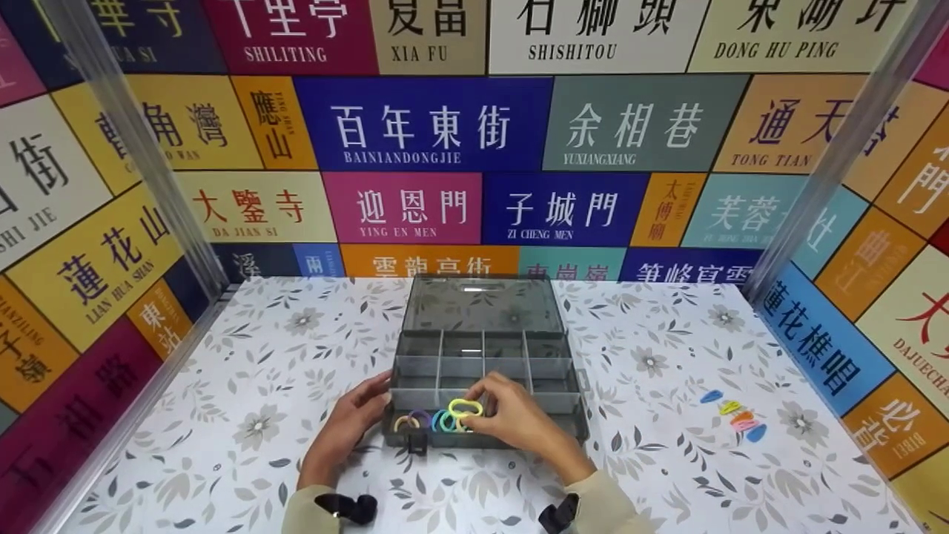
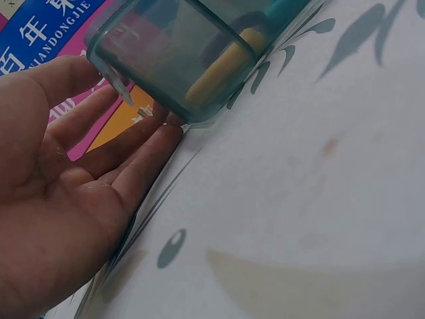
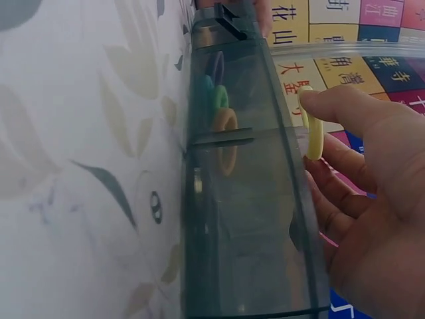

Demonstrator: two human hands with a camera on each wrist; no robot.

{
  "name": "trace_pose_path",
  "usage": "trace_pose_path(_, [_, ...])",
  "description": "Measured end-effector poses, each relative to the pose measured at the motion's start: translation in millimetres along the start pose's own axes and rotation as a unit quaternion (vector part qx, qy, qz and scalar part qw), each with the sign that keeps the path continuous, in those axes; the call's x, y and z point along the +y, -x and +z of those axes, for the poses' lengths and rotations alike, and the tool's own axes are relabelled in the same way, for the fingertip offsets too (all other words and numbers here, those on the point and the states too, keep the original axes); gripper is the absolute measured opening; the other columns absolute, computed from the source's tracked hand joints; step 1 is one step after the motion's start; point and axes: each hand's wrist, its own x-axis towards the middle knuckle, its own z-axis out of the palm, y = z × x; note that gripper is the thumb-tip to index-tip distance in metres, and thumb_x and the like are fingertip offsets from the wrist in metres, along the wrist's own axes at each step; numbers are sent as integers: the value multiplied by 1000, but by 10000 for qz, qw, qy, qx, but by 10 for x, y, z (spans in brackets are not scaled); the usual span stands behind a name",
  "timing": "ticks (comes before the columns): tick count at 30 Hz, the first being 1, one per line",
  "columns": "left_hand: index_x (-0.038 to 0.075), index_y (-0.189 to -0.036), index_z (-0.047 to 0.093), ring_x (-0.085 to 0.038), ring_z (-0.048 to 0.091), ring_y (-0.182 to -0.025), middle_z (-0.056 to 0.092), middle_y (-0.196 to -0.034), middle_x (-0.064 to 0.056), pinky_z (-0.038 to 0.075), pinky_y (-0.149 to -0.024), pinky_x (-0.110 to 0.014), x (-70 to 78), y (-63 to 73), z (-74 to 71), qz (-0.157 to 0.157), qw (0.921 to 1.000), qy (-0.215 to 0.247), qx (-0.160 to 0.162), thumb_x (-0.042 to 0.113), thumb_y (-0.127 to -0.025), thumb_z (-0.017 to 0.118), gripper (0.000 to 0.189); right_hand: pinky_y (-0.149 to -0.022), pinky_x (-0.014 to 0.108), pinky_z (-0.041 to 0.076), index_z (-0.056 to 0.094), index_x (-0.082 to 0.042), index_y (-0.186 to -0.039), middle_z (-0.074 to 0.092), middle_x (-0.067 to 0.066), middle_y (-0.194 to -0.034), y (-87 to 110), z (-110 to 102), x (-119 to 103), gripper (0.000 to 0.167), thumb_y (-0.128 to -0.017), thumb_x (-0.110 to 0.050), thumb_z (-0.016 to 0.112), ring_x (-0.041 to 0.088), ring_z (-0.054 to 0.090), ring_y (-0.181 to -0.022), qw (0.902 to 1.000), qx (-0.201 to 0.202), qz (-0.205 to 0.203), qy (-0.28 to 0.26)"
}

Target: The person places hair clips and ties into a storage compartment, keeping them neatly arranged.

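A smoky clear organizer box (image 1: 560, 402) stands open on the table, divided into compartments. My right hand (image 1: 523, 421) pinches a yellow hair tie (image 3: 317, 141) between thumb and fingers, above the box's front row. Inside that row lie several hair ties: a purple one (image 3: 216, 65), a green one (image 3: 221, 97) and a tan one (image 3: 228, 121) among them. My left hand (image 1: 347, 426) rests at the box's left side, its fingertips touching the wall near the bottom in the left wrist view. The back compartments hold nothing visible.
The box's lid (image 1: 482, 305) tilts back toward the wall. To the right lie several small snap hair clips, including a blue one (image 1: 710, 397) and a pink one (image 1: 743, 423). A flowered cloth (image 1: 259, 423) covers the table; sign-printed panels (image 1: 422, 122) stand behind and beside it.
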Motion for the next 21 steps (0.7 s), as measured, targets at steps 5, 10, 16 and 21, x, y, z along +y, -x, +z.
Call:
trace_pose_path(5, [17, -147, 52, -31, 51, -137, 51, -151, -15, 46, -113, -48, -1, -7, -4, -8, 10000, -39, 14, 21, -100, 61, 47, -62, 17, 47, 69, -11, -100, 59, 1, -91, 4, 27, 12, 25, -81, -21, 83, 2, 51, -71, 10000, 39, -1, -11])
trace_pose_path(10, [17, -147, 52, -32, 51, -137, 51, -151, -15, 46, -113, -49, -19, -11, -7, -31, 9999, -107, 21, 21, -101, 60, 47, -61, 17, 47, 69, -10, -101, 60, 2, -91, 7, 29, 11, 27, -81, -22, 84, 1, 50, -70, 10000, 27, -9, -25])
trace_pose_path(16, [19, -146, 53, -30, 51, -137, 51, -151, -12, 45, -114, -48, -23, -14, -8, -80, 10000, -33, 26, 21, -100, 61, 46, -61, 16, 47, 70, -10, -102, 60, 2, -92, 10, 32, 22, 31, -80, -25, 85, 0, 50, -70, 10000, 22, -75, 28])
trace_pose_path(21, [20, -146, 53, -29, 51, -138, 51, -152, -12, 44, -115, -49, -20, -16, -13, -88, 9999, -71, 24, 23, -100, 61, 47, -63, 16, 49, 70, -11, -105, 60, 1, -94, 25, 33, 24, 32, -80, -25, 85, 1, 52, -71, 10000, 25, -50, 27])
